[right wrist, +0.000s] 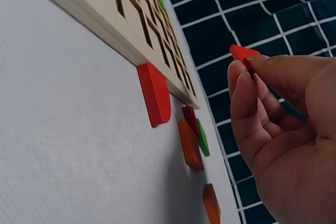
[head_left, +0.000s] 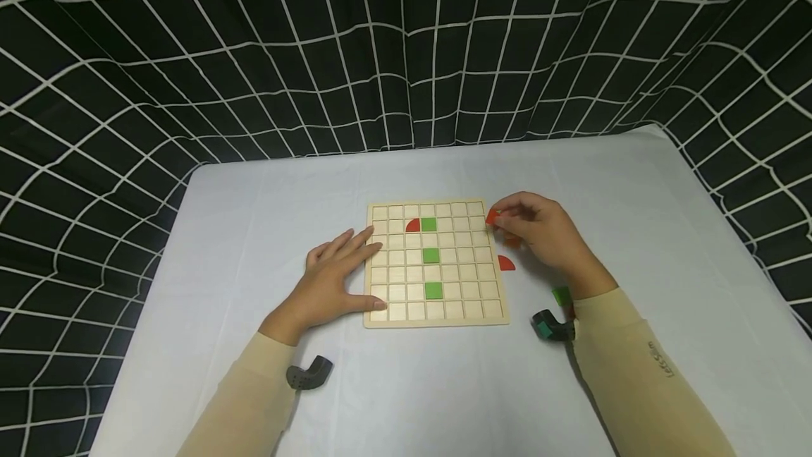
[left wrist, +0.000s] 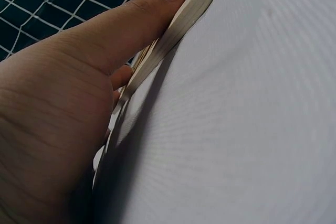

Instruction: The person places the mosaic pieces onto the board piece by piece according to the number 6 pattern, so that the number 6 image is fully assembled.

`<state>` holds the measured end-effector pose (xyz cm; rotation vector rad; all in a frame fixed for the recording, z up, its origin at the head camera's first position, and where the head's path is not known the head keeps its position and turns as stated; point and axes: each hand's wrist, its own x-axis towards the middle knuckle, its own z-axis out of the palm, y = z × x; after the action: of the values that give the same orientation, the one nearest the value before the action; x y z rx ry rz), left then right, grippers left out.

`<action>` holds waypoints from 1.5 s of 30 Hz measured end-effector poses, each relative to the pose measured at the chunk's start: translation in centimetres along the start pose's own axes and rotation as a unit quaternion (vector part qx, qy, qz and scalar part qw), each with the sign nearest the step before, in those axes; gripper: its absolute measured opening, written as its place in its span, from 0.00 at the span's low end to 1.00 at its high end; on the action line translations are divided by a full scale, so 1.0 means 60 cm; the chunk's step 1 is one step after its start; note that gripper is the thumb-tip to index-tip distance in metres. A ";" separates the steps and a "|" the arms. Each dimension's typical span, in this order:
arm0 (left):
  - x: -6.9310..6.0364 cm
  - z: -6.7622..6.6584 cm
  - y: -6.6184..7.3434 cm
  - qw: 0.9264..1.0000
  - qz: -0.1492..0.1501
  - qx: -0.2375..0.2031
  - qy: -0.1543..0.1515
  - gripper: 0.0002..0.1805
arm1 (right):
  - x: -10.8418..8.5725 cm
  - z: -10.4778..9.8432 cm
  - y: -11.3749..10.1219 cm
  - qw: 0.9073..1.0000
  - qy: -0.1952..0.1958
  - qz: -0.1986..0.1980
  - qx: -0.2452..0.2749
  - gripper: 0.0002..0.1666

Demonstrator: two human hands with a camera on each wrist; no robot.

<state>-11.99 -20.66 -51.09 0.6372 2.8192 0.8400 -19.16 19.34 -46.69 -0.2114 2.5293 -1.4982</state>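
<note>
In the head view, our left hand, fingers spread, rests on the wooden board's left edge; one red quarter-circle and three green squares sit in cells, so most filling seems left. The counter gives us wide room around. Left wrist: our thumb lies over the rim. Right wrist: our right hand pinches a red piece; a loose quarter-circle and orange pieces lie near the right edge.
</note>
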 end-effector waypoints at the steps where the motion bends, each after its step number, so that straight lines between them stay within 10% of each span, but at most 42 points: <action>1: 0.000 -0.001 0.000 1.000 0.000 0.000 0.000 0.56 | 0.000 0.001 -0.002 1.000 -0.001 0.001 0.004 0.13; 28: -0.001 -0.002 -0.002 1.000 0.002 -0.006 0.000 0.56 | 0.036 0.066 -0.036 0.998 -0.040 -0.005 0.040 0.09; 45: 0.001 0.000 -0.002 1.000 0.005 -0.004 0.001 0.55 | 0.065 0.111 -0.048 0.997 -0.031 0.044 -0.053 0.07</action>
<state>-12.08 -20.76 -51.16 0.6489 2.8153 0.8534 -21.30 11.43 -47.63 -0.1572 2.5374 -1.3064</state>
